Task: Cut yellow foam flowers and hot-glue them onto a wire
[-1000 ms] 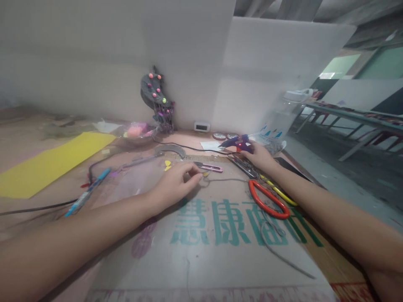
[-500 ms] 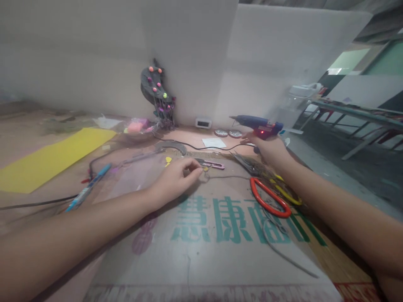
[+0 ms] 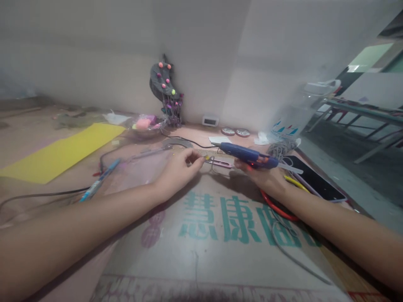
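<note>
My left hand (image 3: 178, 172) hovers over the printed sheet, thumb and forefinger closed in a pinch on a small yellow piece (image 3: 207, 158) with thin grey cord at it. In my right hand (image 3: 266, 180) is a blue hot glue gun (image 3: 241, 152), a red light glowing on it. Its nozzle points left, a short way from the yellow piece. A pink utility knife (image 3: 224, 164) lies just behind the pinch. Under my right forearm show the red-handled scissors (image 3: 278, 209), partly hidden. Loose grey cord (image 3: 294, 258) trails across the sheet at the right.
A grey crescent ornament with coloured balls (image 3: 162, 82) leans on the wall. Yellow paper (image 3: 63, 153) and a blue pen (image 3: 100, 180) lie left. A small digital clock (image 3: 210, 121) stands behind. At right are a phone (image 3: 315, 178), grey yarn (image 3: 280, 147) and a clear bottle (image 3: 294, 111).
My right hand has lifted the glue gun from the back of the table and brought it left and nearer, towards my left hand. My left hand keeps its pinch. The view has swung slightly left.
</note>
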The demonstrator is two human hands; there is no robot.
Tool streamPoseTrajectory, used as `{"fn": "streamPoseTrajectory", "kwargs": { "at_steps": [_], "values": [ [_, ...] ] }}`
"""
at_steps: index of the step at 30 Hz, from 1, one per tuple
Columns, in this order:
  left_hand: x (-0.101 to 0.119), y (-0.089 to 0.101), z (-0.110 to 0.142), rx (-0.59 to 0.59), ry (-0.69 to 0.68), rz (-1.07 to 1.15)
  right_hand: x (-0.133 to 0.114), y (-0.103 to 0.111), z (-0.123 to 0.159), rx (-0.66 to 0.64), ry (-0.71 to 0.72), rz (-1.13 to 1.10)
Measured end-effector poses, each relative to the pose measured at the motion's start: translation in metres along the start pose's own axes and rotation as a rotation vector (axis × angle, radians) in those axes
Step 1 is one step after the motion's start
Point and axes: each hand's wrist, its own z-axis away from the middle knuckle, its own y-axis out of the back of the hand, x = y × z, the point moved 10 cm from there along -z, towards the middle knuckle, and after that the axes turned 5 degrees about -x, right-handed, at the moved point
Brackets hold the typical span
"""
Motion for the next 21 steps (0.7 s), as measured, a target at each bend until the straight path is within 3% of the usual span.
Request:
{"fn": "streamPoseTrajectory", "kwargs": {
  "at_steps": [7,21],
  "values": [
    [-0.008,0.003,-0.001,0.03,0.023,0.064,-0.007,-0.012,0.001,-0.149,0.026,-0.124],
    [-0.013,0.003,-0.002,0.036,0.045,0.112,-0.004,-0.017,-0.003,-0.149,0.013,-0.062]
  ]
}}
